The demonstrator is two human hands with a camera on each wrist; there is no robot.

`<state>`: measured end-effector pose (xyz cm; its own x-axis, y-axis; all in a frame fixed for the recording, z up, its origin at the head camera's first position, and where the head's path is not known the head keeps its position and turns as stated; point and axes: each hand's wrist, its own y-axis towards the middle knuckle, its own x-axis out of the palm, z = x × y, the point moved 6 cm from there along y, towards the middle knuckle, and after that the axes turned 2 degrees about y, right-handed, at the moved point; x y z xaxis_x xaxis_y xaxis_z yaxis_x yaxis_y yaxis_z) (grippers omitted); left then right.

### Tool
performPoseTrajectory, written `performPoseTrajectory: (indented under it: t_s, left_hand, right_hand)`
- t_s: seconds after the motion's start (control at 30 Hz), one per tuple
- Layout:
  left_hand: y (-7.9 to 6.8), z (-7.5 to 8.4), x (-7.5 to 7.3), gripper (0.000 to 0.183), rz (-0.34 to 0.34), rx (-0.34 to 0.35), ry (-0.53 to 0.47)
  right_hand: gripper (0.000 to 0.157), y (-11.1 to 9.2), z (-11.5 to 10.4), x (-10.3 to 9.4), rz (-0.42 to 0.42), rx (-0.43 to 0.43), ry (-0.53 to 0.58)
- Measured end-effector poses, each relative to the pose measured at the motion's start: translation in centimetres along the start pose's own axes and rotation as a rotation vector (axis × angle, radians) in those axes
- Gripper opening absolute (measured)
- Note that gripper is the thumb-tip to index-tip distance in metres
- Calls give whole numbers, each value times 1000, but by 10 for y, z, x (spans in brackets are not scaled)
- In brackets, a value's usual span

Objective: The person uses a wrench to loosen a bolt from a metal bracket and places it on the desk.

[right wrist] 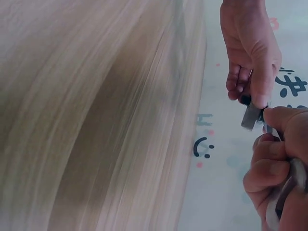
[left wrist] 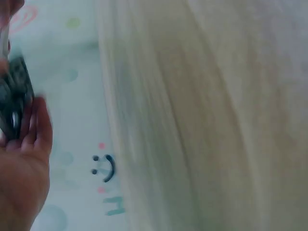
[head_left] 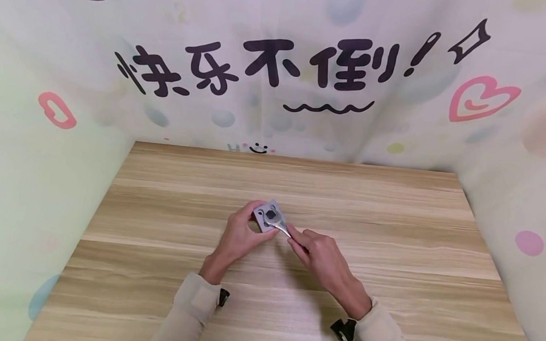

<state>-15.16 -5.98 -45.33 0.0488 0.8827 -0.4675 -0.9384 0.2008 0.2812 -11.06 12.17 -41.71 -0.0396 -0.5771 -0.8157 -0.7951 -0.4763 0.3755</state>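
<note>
Grey block [head_left: 258, 218]: has holes; it is held in the air above the wooden table [head_left: 391, 218].
Silver wrench [head_left: 281, 226]: its round head lies over the block's face.
Left hand [head_left: 241, 233]: thumb and fingers clamped on the block's edges.
Right hand [head_left: 322, 255]: fingers curled around the wrench handle.
Printed wall [head_left: 201, 120]: behind the table, with black characters.

Passage over tabletop [head_left: 404, 234] either side of hands [head_left: 243, 233] [head_left: 321, 253]; printed backdrop [head_left: 276, 103] blocks far side.
</note>
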Motion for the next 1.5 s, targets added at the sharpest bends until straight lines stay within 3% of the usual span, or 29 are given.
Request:
performPoseTrajectory:
  t_s: [0.23,0.63,0.83,1.03,1.13,1.33,1.5]
  left_hand:
    - [-3,5,-7,63,-9,46,-28]
    - [-1,6,-4,64,-34,66,-15]
    - [0,8,-3,65,-69,66,-14]
    - [-1,7,0,66,-140,23,-31]
    - [-2,7,1,66,-143,0,-40]
    - [-1,6,-2,67,-42,-32,14]
    - [-1,7,-1,67,-10,-43,57]
  right_hand:
    - [31,3,0,-9,6,-70,15]
    - [34,2,7,-12,-14,-96,-19]
    - [34,1,13,-16,-27,-127,-3]
    - [34,0,18,-20,-44,-168,-8]
    - [33,-1,21,-21,-35,-147,0]
    - [32,-2,21,-21,10,-64,74]
    - [33,-1,18,-19,-20,36,91]
